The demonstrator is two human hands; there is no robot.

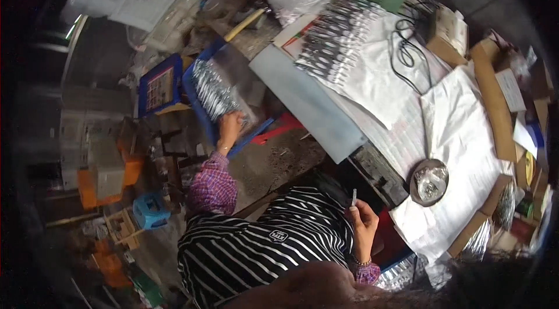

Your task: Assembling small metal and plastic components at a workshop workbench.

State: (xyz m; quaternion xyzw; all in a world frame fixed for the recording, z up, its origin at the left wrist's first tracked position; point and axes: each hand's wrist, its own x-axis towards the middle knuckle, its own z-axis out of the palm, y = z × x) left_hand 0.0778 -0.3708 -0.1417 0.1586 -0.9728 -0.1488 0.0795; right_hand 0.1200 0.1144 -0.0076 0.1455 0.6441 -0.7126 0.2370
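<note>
My left hand [230,127] reaches into a blue tray [205,112] at the left. Its fingers are curled together at the near end of a heap of slim, shiny metal pieces [212,89]; what they hold, if anything, is too small to make out. My right hand [364,226] is raised beside the striped apron on my lap. Between its thumb and fingers it pinches a small, pale, narrow piece [354,196] that stands upright. The kind of that piece does not show.
A grey board [308,105] edges the table right of the tray. Rows of metal pieces [335,41] lie on white cloth [466,117], with a round dish [429,182] and a black cable [404,56]. A blue-framed box [160,85] stands left of the tray. Cardboard [495,99] lines the right.
</note>
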